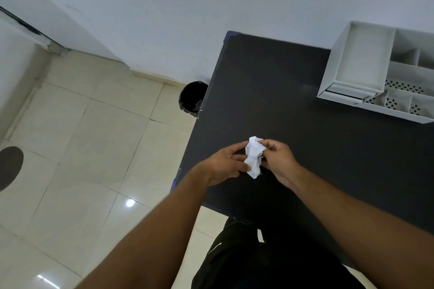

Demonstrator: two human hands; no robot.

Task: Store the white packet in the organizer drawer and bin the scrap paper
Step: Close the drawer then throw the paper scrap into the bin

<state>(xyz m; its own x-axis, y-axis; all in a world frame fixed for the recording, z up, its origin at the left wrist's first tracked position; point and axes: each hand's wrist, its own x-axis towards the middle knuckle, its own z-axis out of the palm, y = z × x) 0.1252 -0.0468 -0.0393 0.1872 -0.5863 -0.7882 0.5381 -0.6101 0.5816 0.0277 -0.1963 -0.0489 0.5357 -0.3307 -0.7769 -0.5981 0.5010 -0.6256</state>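
Note:
A crumpled piece of white scrap paper (253, 158) is held between both hands, low over the near left part of the dark table (305, 110). My left hand (225, 165) grips its lower left side with thumb and fingers. My right hand (278, 158) pinches its upper right side. The white desk organizer (352, 58) stands at the table's far right, its drawer (347, 95) at the front pulled out slightly. A black bin (191, 97) stands on the floor by the table's left edge. No white packet is visible.
Beige floor tiles (94, 148) spread to the left of the table. A white wall (164, 19) runs behind the table and the bin. My dark trousers (246, 260) show below the table's near edge.

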